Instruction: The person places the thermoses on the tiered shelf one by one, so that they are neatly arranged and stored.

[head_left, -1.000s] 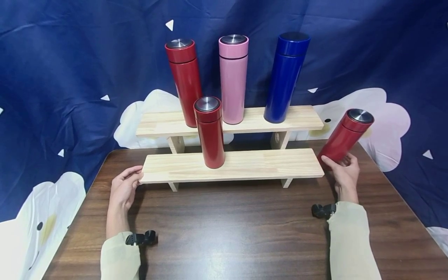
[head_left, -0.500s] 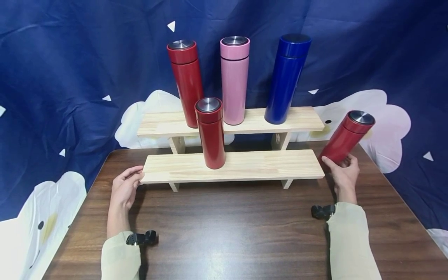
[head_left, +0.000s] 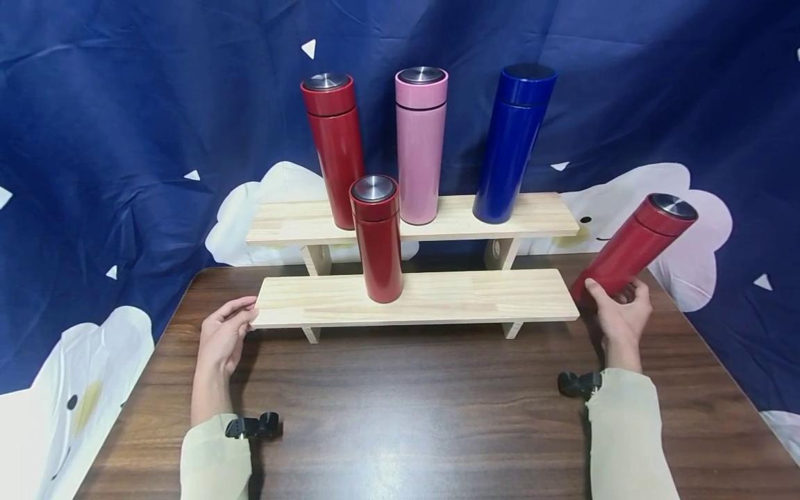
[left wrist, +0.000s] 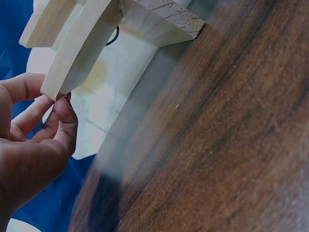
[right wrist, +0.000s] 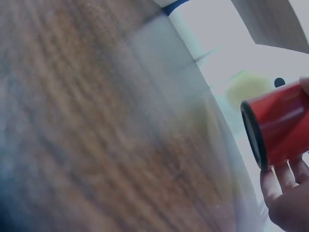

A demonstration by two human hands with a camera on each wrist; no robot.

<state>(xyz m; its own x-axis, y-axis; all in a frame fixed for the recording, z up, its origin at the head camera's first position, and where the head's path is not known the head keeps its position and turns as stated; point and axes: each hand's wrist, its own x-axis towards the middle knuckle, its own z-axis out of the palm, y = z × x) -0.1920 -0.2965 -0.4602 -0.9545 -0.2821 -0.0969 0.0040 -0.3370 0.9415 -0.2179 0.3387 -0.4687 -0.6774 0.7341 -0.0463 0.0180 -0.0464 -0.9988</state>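
Observation:
My left hand (head_left: 221,337) pinches the left end of the lower board of a pale two-tier wooden shelf (head_left: 462,300). Thumb and fingertips meet at the board's corner in the left wrist view. Right of the shelf, my right hand (head_left: 621,316) grips a red thermos (head_left: 634,243) near its base, tilted with its steel-topped lid to the right. The right wrist view shows its dark underside (right wrist: 253,135) off the table. Another red thermos (head_left: 378,250) stands on the lower tier. On the upper tier stand a red thermos (head_left: 335,149), a pink thermos (head_left: 420,153) and a blue thermos (head_left: 515,142).
The shelf stands toward the back of a dark brown wooden table (head_left: 406,403). Behind it hangs a blue cloth (head_left: 156,104) with white shapes. A small black device (head_left: 253,425) sits at my left wrist and a similar device (head_left: 578,384) at my right.
The right hand has shifted slightly right, and the thermos in it leans further to the right. My left hand stays at the shelf's end.

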